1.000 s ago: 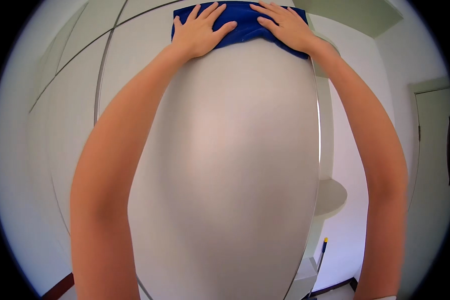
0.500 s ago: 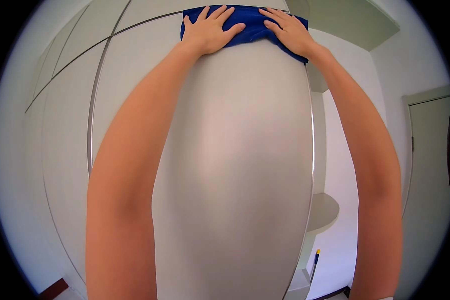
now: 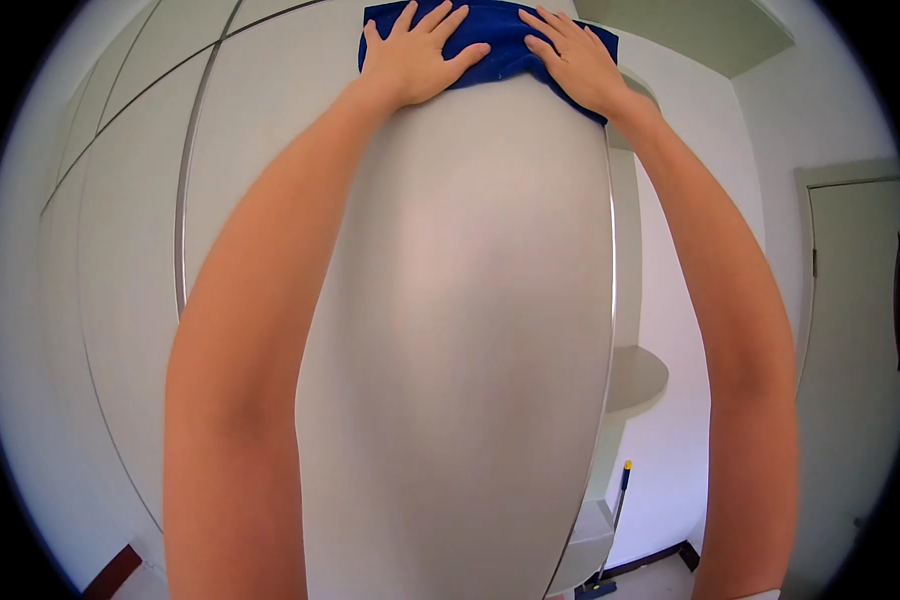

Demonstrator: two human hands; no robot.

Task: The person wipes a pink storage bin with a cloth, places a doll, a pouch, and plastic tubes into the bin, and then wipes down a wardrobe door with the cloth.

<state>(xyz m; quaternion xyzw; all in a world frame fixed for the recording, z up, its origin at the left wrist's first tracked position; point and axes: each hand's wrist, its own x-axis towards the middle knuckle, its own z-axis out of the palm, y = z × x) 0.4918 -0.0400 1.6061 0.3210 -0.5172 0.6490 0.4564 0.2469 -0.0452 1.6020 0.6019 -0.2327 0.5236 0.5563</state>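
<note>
A dark blue cloth (image 3: pixel 495 42) lies spread against the upper part of a pale cabinet door (image 3: pixel 460 300). My left hand (image 3: pixel 412 58) presses flat on the cloth's left part, fingers spread and pointing up. On its right part lies my right hand (image 3: pixel 582 66), also flat with its fingers apart. Between the hands the cloth's lower edge is slightly wrinkled. Both arms reach up along the two sides of the view.
Right of the door is an open corner shelf (image 3: pixel 638 375) with rounded boards. A broom or mop with a yellow-tipped handle (image 3: pixel 626 480) leans by the wall below. At far right is a grey-green room door (image 3: pixel 855 300); more cabinet doors (image 3: pixel 120 260) extend left.
The view has tilted downward, so the shelf and handle sit higher and the broom's foot shows. Both hands and the cloth have slid down the door a little.
</note>
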